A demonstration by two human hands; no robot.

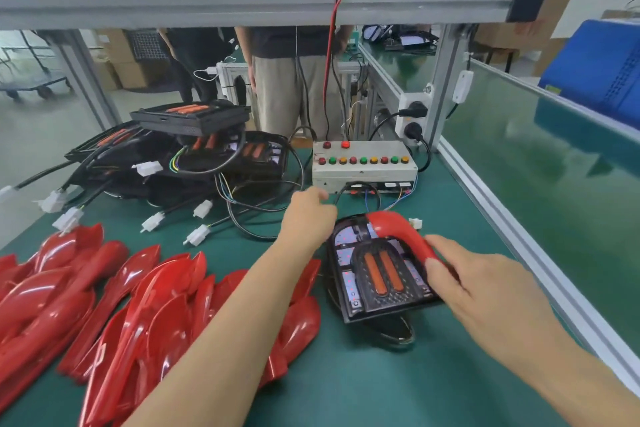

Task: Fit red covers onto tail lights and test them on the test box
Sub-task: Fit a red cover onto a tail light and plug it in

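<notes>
A red cover [398, 236] is gripped by the right hand [485, 284] over the tail light [377, 274] on the mat, seemingly for fitting; the left hand [308, 215], loosely curled and empty, is extended toward the test box [363, 163].

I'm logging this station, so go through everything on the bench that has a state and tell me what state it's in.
Tail light: flat on the mat, red cover only partly on.
Red cover: tilted over the light's far right edge, held by right hand.
Left hand: reaching toward the test box, holding nothing visible.
Test box: wired up, one top red lamp bright.
Spare covers: loose pile.
</notes>
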